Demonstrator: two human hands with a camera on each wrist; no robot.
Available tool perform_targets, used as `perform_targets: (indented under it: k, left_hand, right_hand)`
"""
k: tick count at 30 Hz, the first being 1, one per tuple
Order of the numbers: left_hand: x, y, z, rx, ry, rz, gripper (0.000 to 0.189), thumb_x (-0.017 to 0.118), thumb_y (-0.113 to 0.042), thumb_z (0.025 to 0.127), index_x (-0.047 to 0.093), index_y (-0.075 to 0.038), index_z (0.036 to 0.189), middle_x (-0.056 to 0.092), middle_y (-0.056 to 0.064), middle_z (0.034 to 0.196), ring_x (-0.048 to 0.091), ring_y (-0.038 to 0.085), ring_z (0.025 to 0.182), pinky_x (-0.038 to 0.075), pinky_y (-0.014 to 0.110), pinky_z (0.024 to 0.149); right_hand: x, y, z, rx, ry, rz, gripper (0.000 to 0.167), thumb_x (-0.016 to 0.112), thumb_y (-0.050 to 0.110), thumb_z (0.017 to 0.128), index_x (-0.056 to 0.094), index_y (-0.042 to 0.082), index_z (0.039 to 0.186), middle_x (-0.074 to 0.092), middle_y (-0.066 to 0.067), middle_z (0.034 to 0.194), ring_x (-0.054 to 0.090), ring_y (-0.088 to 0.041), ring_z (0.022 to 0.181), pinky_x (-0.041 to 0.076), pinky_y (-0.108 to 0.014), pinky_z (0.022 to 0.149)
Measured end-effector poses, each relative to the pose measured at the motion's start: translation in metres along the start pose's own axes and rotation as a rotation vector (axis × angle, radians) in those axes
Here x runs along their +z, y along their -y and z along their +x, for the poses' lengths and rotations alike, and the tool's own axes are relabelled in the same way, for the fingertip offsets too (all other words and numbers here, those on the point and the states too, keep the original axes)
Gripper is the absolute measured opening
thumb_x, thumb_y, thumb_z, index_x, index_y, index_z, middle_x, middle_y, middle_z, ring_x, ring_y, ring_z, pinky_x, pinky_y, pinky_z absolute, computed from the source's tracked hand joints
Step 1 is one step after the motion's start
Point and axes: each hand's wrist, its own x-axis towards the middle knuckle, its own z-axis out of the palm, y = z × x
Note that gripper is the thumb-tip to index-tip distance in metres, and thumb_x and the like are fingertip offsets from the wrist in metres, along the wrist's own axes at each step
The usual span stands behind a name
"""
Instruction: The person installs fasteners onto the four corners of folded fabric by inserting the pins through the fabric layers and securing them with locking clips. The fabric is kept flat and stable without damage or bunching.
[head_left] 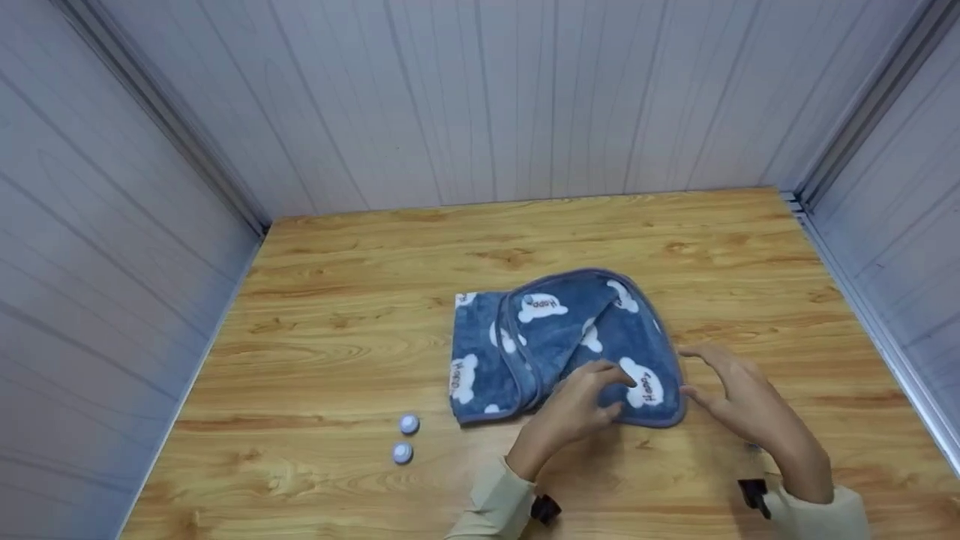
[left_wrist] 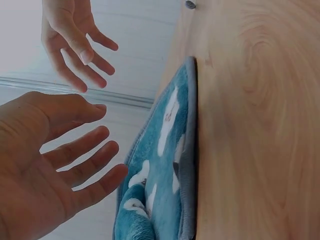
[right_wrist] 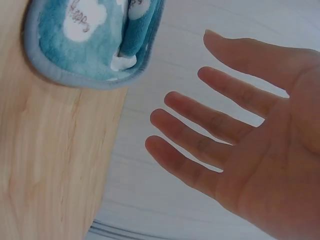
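A blue plush cloth (head_left: 480, 337) with white bear-shaped patches and grey-blue edging lies folded on the wooden table, its right part rounded and folded over itself. My left hand (head_left: 574, 405) hovers over the cloth's front edge, fingers spread and slightly bent, holding nothing. In the left wrist view that hand (left_wrist: 60, 165) shows its palm beside the cloth (left_wrist: 165, 150). Just off the cloth's right edge is my right hand (head_left: 750, 405), thumb and fingers apart with nothing between them. The right wrist view shows the right hand's (right_wrist: 240, 130) fingers spread, away from the cloth's rounded corner (right_wrist: 75, 50).
Two small round whitish objects, one farther back (head_left: 409, 424) and one nearer (head_left: 402, 452), lie left of the cloth on the wooden table (head_left: 315, 337). Pale panel walls (head_left: 480, 105) enclose the table at the back and both sides.
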Motion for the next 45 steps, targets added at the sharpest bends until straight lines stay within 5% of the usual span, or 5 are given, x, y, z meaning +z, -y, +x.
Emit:
perform_targets:
  k: [13,25,35,45]
  left_hand:
    - [0.016,-0.003,0.003,-0.029,0.111,0.013,0.027,0.070,-0.014,0.084,0.069,-0.016,0.111,0.059,-0.007,0.113,0.053,0.007,0.107,0.043,0.017,0.086]
    - [0.027,-0.009,0.001,-0.014,0.177,0.001,0.021,0.068,-0.023,0.087,0.071,-0.021,0.109,0.058,-0.011,0.113,0.050,0.004,0.103,0.041,0.016,0.085]
    - [0.040,-0.013,0.005,0.003,0.200,0.165,0.014,0.067,-0.025,0.088,0.075,-0.029,0.098,0.055,-0.010,0.127,0.046,0.012,0.111,0.039,0.033,0.083]
    - [0.048,-0.013,0.002,0.004,0.259,0.262,0.018,0.061,-0.026,0.092,0.074,-0.033,0.102,0.046,-0.010,0.139,0.042,0.013,0.115,0.034,0.032,0.081]
  right_hand:
    - [0.002,-0.029,-0.030,0.228,0.037,0.021,0.049,0.068,0.015,0.087,0.050,-0.003,0.129,0.053,-0.028,0.120,0.053,-0.044,0.102,0.047,-0.054,0.074]
    - [0.012,-0.059,-0.052,0.302,0.048,0.065,0.048,0.069,0.015,0.086,0.051,-0.006,0.124,0.057,-0.026,0.109,0.058,-0.037,0.091,0.050,-0.046,0.067]
    - [0.018,-0.070,-0.063,0.352,0.079,0.099,0.043,0.069,0.013,0.085,0.053,-0.007,0.119,0.059,-0.023,0.103,0.061,-0.036,0.088,0.052,-0.043,0.067]
    - [0.022,-0.074,-0.065,0.404,0.064,0.063,0.031,0.076,0.004,0.073,0.062,-0.003,0.100,0.062,-0.012,0.093,0.058,-0.027,0.084,0.047,-0.044,0.073]
